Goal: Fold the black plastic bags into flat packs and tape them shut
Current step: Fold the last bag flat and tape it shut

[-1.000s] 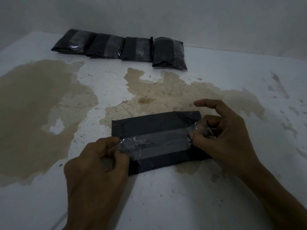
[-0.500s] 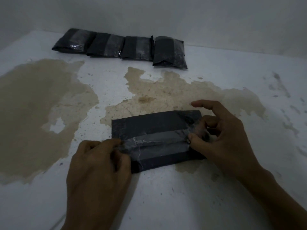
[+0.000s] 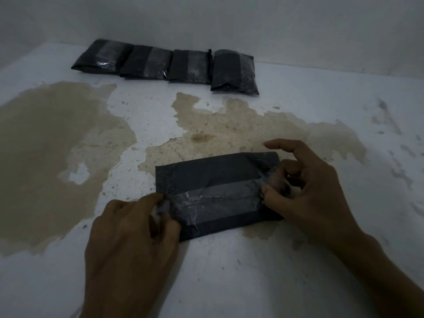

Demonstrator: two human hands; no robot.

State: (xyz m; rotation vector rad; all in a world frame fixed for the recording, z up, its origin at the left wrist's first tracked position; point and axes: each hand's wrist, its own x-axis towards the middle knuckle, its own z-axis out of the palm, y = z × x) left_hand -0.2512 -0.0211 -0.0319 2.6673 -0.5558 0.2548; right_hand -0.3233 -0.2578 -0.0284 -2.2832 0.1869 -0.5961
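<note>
Left hand (image 3: 130, 228) nearest, fingers curled, pinching left end of clear tape strip (image 3: 218, 199). Right hand (image 3: 305, 189) pinches strip's right end, index finger raised. Strip lies lengthwise across folded black pack (image 3: 213, 171), flat on stained white surface (image 3: 229, 271). Far back by wall: row of four taped packs (image 3: 165, 63), side by side

One head-worn wide-angle view; looked forward and down, close over both hands and the stained floor (image 3: 229, 271), reaching to the wall (image 3: 298, 24) behind; no second view
</note>
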